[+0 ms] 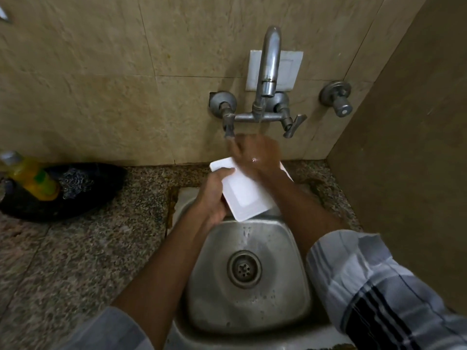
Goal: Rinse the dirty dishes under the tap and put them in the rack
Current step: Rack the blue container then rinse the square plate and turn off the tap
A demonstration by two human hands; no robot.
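White square plate (246, 195) sits over the far end of the steel sink (285, 294), tilted, its underside with the raised foot ring facing the camera. Left hand (214, 195) grips its left edge: thumb curls over the rim onto the underside, the other fingers wrap behind, out of sight. Right hand (257, 159) lies across the plate's far top edge, right below the tap (269, 69). It's motion-blurred, so I can't tell whether its fingers are flat on the plate or curled on the rim. A wet glint shows on the back of that hand.

Water runs: a thin stream falls from the plate's low near edge into the basin toward the drain (244, 269). Droplets dot the basin floor.

The tap is a wall mixer with two lever handles; a separate valve (337, 98) sits on the wall to its right, and a white wall plate (290, 69) is behind the spout. The wall is beige tile.

On the speckled granite counter (88, 248) left of the sink: a yellow bottle (32, 178) lying against a black bowl-like holder (83, 195) with a steel scrubber (77, 184) in it. All well apart from the plate.

Both forearms are bare; a grey-white checked sleeve (374, 286) is on the right arm.
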